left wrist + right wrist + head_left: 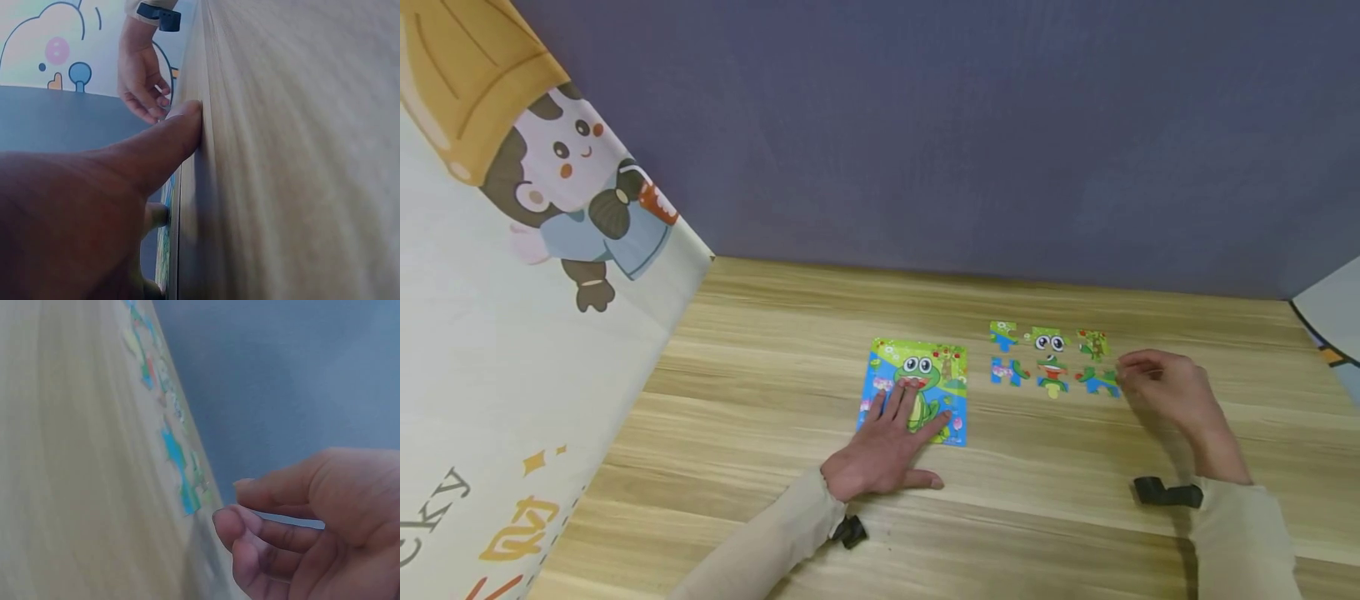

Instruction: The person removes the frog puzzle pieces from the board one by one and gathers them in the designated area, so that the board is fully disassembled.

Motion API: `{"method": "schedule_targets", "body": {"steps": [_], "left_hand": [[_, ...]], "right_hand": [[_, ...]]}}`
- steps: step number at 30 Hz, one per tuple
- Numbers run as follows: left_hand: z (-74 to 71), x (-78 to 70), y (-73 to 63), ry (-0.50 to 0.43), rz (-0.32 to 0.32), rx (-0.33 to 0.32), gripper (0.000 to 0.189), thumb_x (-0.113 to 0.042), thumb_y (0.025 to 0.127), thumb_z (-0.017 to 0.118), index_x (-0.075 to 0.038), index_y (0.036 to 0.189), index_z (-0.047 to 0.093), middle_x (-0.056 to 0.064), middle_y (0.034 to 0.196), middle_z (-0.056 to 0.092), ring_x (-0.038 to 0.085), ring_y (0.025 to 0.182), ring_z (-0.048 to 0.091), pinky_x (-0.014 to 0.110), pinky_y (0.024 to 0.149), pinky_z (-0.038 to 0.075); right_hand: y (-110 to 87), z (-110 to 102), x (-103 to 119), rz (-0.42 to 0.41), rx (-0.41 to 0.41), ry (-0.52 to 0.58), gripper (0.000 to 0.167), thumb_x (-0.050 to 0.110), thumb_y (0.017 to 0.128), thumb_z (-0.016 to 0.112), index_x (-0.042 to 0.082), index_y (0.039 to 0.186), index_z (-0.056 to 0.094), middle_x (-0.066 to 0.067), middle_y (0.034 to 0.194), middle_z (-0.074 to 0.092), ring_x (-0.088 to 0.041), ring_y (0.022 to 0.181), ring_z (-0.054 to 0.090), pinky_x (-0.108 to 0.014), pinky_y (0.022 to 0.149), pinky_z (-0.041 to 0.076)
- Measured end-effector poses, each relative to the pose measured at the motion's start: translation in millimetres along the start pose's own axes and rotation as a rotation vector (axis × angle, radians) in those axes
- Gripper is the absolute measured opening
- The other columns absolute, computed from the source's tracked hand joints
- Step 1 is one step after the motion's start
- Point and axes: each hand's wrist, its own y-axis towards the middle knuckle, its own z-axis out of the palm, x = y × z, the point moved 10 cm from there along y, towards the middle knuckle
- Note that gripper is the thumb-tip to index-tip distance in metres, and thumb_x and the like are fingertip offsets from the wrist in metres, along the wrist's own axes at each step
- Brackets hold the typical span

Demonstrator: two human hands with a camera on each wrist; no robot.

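Observation:
My left hand (883,446) lies flat with spread fingers on a square frog picture board (958,383); its thumb touches the wooden table. My right hand (1168,387) hovers at the right end of several loose jigsaw pieces, fingers loosely curled and nothing between thumb and forefinger in the right wrist view. Nearest to it is a blue and green jigsaw piece (1101,382). Above that lies a tree piece (1095,343). In the middle are an eyes piece (1048,342) and a red-mouthed piece (1052,379). Two more, a flower piece (1002,333) and a pink-and-blue piece (1006,372), lie at left.
The wooden table (737,358) ends at a dark blue-grey wall (925,142) behind. A white panel (467,333) with a cartoon figure stands along the left side. Black wrist cameras hang by both sleeves.

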Motion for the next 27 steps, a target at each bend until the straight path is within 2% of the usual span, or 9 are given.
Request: {"method": "schedule_targets", "body": {"steps": [4, 10, 13, 17, 20, 22, 27], "left_hand": [[-1.2, -0.8, -0.3, -0.004, 0.005, -0.009, 0.088, -0.072, 0.089, 0.053, -0.038, 0.161, 0.014, 0.025, 0.168, -0.003, 0.042, 0.157, -0.002, 0.059, 0.126, 0.016], [-3.2, -1.0, -0.4, -0.005, 0.007, -0.028, 0.088, -0.072, 0.088, 0.055, -0.038, 0.16, 0.017, 0.024, 0.168, -0.001, 0.041, 0.158, 0.0, 0.059, 0.125, 0.018], [-3.7, -1.2, -0.7, -0.006, 0.006, -0.032, 0.088, -0.071, 0.088, 0.056, -0.038, 0.16, 0.018, 0.023, 0.168, -0.001, 0.041, 0.158, 0.0, 0.058, 0.125, 0.018], [-4.3, -2.2, -1.1, -0.006, 0.008, -0.039, 0.088, -0.07, 0.088, 0.057, -0.037, 0.16, 0.019, 0.022, 0.169, -0.002, 0.04, 0.158, -0.001, 0.058, 0.126, 0.018], [-5.6, -2.5, -1.7, -0.01, 0.011, -0.037, 0.088, -0.07, 0.088, 0.058, -0.037, 0.16, 0.019, 0.021, 0.169, -0.002, 0.04, 0.158, -0.001, 0.059, 0.126, 0.017], [-8.9, -0.3, -2.3, -0.025, 0.008, -0.036, 0.089, -0.069, 0.088, 0.059, -0.036, 0.16, 0.018, 0.022, 0.169, -0.002, 0.041, 0.158, -0.001, 0.059, 0.126, 0.015], [-25.1, 21.4, -3.7, -0.121, -0.033, -0.068, 0.092, -0.065, 0.088, 0.064, -0.032, 0.161, 0.018, 0.025, 0.168, -0.002, 0.044, 0.157, -0.001, 0.059, 0.127, 0.01]], "right_hand": [[-2.5, -4.1, 13.7, -0.021, -0.011, 0.007, 0.032, 0.019, 0.1, 0.058, -0.003, 0.119, 0.067, -0.026, 0.105, 0.072, 0.022, 0.071, 0.048, -0.018, 0.059, 0.048], [-4.2, -7.1, 53.4, -0.115, -0.045, -0.007, 0.028, 0.016, 0.099, 0.061, -0.003, 0.118, 0.069, -0.026, 0.105, 0.072, 0.02, 0.075, 0.048, -0.019, 0.056, 0.047], [-4.3, -6.9, 74.2, -0.163, -0.059, -0.016, 0.026, 0.015, 0.098, 0.062, -0.003, 0.116, 0.07, -0.025, 0.103, 0.073, 0.014, 0.076, 0.052, -0.02, 0.057, 0.049], [-3.4, -4.1, 103.3, -0.214, -0.07, 0.0, 0.025, 0.015, 0.098, 0.063, -0.003, 0.115, 0.07, -0.024, 0.101, 0.074, -0.008, 0.075, 0.067, -0.02, 0.057, 0.05], [-1.1, 3.1, 125.0, -0.226, -0.053, 0.033, 0.026, 0.015, 0.098, 0.063, -0.002, 0.116, 0.07, -0.023, 0.101, 0.074, -0.027, 0.08, 0.072, -0.021, 0.057, 0.051], [1.5, 11.4, 139.5, -0.233, -0.033, 0.055, 0.026, 0.014, 0.098, 0.063, -0.002, 0.117, 0.07, -0.023, 0.101, 0.074, -0.033, 0.083, 0.072, -0.021, 0.058, 0.052], [6.3, 43.1, 177.4, -0.277, 0.045, 0.104, 0.024, 0.01, 0.097, 0.064, -0.002, 0.116, 0.07, -0.019, 0.101, 0.075, -0.03, 0.085, 0.073, -0.027, 0.066, 0.056]]}}
